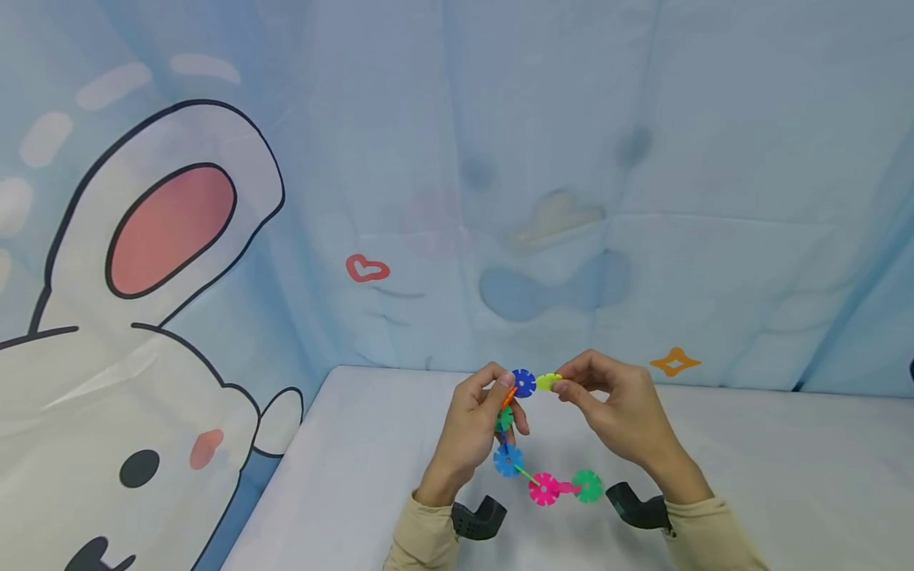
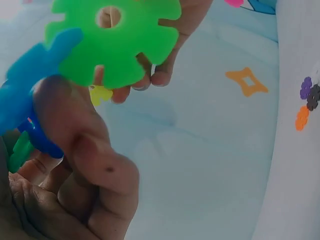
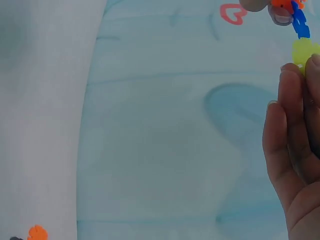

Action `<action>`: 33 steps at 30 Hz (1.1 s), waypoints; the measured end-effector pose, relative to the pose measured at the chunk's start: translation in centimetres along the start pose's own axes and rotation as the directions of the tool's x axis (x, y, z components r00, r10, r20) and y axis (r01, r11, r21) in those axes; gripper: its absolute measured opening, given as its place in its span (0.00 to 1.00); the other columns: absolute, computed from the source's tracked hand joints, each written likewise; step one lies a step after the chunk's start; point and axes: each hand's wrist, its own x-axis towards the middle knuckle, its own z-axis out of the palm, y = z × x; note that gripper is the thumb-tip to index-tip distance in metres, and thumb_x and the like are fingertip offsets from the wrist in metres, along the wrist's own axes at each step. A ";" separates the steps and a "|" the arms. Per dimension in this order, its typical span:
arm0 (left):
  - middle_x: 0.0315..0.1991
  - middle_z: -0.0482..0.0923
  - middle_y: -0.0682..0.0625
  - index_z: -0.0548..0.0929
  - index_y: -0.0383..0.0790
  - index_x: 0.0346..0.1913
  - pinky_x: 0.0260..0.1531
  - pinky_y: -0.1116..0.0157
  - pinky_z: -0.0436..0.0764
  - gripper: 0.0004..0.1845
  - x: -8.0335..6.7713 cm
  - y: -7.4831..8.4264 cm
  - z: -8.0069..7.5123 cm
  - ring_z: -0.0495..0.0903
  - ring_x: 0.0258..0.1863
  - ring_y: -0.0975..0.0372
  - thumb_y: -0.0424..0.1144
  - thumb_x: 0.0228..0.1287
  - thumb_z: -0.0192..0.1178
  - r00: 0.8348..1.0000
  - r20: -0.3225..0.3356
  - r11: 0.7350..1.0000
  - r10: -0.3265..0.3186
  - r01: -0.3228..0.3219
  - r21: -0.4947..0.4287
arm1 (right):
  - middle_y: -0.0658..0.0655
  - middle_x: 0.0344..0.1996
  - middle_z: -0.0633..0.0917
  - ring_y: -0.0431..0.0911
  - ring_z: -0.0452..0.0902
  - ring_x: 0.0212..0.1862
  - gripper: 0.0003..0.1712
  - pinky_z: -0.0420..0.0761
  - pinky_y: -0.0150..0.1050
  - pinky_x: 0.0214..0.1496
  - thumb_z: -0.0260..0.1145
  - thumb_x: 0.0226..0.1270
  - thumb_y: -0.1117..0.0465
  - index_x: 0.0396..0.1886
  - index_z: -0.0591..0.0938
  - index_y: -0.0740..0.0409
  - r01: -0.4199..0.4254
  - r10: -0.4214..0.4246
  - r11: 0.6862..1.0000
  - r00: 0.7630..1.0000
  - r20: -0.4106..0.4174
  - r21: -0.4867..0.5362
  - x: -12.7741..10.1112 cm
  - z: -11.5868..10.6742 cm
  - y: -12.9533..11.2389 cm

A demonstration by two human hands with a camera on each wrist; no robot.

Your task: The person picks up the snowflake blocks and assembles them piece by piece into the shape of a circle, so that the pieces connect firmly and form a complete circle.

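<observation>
My left hand [image 1: 467,424] pinches the orange notched disc [image 1: 510,396] in a chain of interlocking plastic discs. A dark blue disc [image 1: 524,383] sticks out from it toward my right hand [image 1: 628,408]. That hand pinches a yellow disc [image 1: 548,381] by thumb and fingertips; it meets the dark blue disc edge to edge. From my left fingers the chain hangs down through green, light blue [image 1: 508,460] and pink [image 1: 544,489] discs to a green end disc [image 1: 588,486]. In the left wrist view a large green disc [image 2: 120,45] partly covers the right hand behind it.
A white table [image 1: 343,460] lies beneath both hands, against a blue printed curtain [image 1: 400,159] with a rabbit on the left. Loose purple [image 2: 306,88], black [image 2: 314,97] and orange discs [image 2: 301,118] lie on the table. Black wrist mounts [image 1: 480,519] stick out from the sleeves.
</observation>
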 end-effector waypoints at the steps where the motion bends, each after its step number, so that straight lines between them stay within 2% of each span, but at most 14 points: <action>1: 0.25 0.78 0.22 0.75 0.29 0.43 0.19 0.71 0.79 0.20 0.0 0.1 0.0 0.74 0.14 0.65 0.46 0.87 0.49 1.000 0.001 1.000 0.002 -0.002 -0.001 | 0.46 0.30 0.91 0.35 0.87 0.32 0.13 0.85 0.25 0.38 0.77 0.61 0.75 0.37 0.86 0.55 0.011 -0.011 1.000 1.000 -0.004 -0.014 0.0 0.0 -0.1; 6: 0.22 0.76 0.24 0.77 0.28 0.44 0.16 0.72 0.75 0.19 0.0 0.1 -0.1 0.71 0.12 0.65 0.44 0.87 0.49 0.999 0.021 1.000 0.025 -0.025 0.005 | 0.45 0.28 0.90 0.33 0.86 0.30 0.16 0.82 0.23 0.35 0.81 0.53 0.76 0.33 0.87 0.55 0.078 -0.082 0.993 0.996 -0.042 -0.089 0.0 0.1 -0.8; 13: 0.21 0.75 0.23 0.77 0.27 0.43 0.14 0.73 0.73 0.19 0.0 0.1 -0.1 0.70 0.10 0.66 0.43 0.88 0.48 0.997 0.041 0.998 0.059 -0.060 0.022 | 0.47 0.25 0.90 0.35 0.81 0.26 0.19 0.75 0.23 0.28 0.83 0.45 0.80 0.30 0.87 0.56 0.199 -0.213 0.971 0.972 -0.103 -0.130 0.1 0.5 -1.3; 26: 0.23 0.73 0.20 0.75 0.25 0.41 0.11 0.74 0.71 0.20 0.1 -0.4 0.0 0.69 0.08 0.68 0.41 0.88 0.47 0.997 0.042 0.997 0.062 -0.060 -0.041 | 0.52 0.27 0.91 0.41 0.87 0.28 0.21 0.69 0.22 0.23 0.78 0.45 0.86 0.28 0.85 0.58 0.204 -0.220 0.970 0.968 -0.123 -0.131 0.1 1.3 -1.5; 33: 0.23 0.74 0.22 0.75 0.28 0.40 0.11 0.73 0.69 0.19 0.1 -0.4 0.0 0.68 0.08 0.67 0.42 0.88 0.47 0.997 0.043 0.998 0.069 -0.069 -0.010 | 0.52 0.27 0.91 0.44 0.89 0.29 0.22 0.65 0.21 0.21 0.76 0.45 0.88 0.28 0.84 0.58 0.245 -0.260 0.963 0.957 -0.132 -0.115 0.1 1.7 -1.7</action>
